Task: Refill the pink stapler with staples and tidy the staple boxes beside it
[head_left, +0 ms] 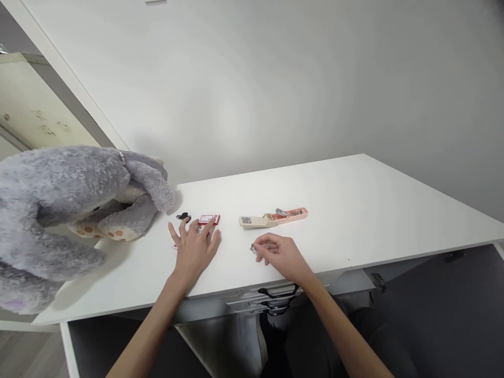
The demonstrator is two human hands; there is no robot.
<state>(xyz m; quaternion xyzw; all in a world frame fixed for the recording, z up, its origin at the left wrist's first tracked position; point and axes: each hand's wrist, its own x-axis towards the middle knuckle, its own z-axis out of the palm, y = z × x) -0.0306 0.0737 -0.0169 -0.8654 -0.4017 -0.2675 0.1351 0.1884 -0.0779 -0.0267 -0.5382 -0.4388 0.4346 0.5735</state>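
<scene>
My left hand lies flat on the white table with fingers spread, covering part of a small red and white card-like item. A small black object lies just beyond the fingertips. My right hand rests on the table with fingers curled in a pinch around a tiny metallic thing that I cannot make out. Beyond it lies an opened pink and beige case with small metal tools inside.
A big grey plush elephant sits on the table's left end. A white wall stands behind the table. Drawers with black handles are below the front edge. A cabinet stands at far left.
</scene>
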